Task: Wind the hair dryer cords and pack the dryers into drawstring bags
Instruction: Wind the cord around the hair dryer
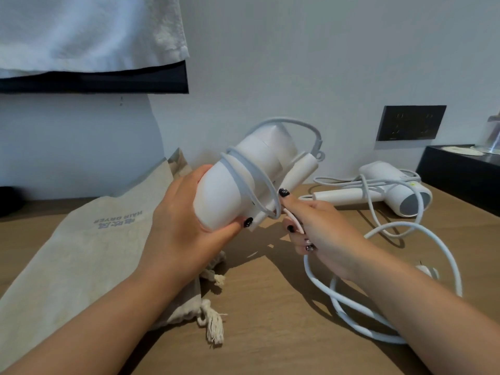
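My left hand [178, 226] grips the barrel of a white hair dryer [238, 180] held above the wooden table [270, 334], its handle folded against the body. Its white cord [405, 266] loops once around the barrel. My right hand [319, 231] pinches that cord just below the dryer; the rest trails in loose loops on the table to the plug [428, 270]. A second white dryer [389, 190] lies at the back right with its cord draped over it. A beige drawstring bag [89, 244] marked HAIR DRYER lies flat on the left, tassels [213, 328] at its mouth.
A black socket panel [411, 123] sits in the white wall. A black tray [460, 171] with a glass stands at the far right. A white towel [89, 31] hangs from a dark shelf at the upper left.
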